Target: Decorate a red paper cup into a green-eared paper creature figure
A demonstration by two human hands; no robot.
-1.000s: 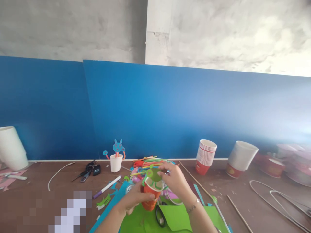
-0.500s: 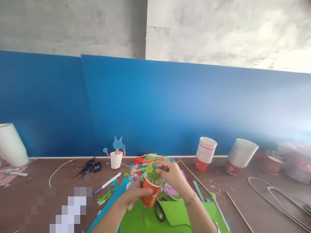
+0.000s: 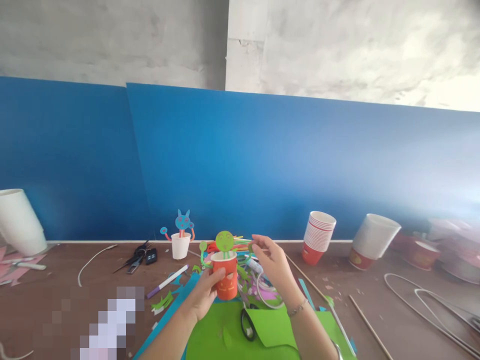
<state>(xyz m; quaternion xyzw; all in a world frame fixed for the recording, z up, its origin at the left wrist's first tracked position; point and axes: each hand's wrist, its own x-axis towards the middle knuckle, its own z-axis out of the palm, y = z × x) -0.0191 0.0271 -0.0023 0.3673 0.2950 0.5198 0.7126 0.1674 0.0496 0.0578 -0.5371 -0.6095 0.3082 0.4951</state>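
Orange cup [image 3: 228,286], one, raised near the table's [image 3: 369,290] middle, upright; green paper face [image 3: 225,241] above its rim, lower stems hidden inside the cup.

Left hand [image 3: 207,293]: fingers wrapped on the cup's left side, thumb across the front, remaining fingers hidden behind.

Right hand [image 3: 272,259]: raised right of the cup, wrist bent inward; thumb and index pinching a small green piece [image 3: 250,247], mostly covered; whether it joins the cup cannot be told.

Scissors [image 3: 243,327]: black handle visible, part hidden by green sheets [image 3: 210,335], which the bottom of the view cuts off, as it does both forearms.

White cup stack [image 3: 20,222]: table's back left, cut off. Red bowls [image 3: 422,254]: back right, blurred.

Table: back edge against blue panel [image 3: 262,165]; front edge out of view; brown surface between marker [image 3: 167,281] and keys [image 3: 150,256].
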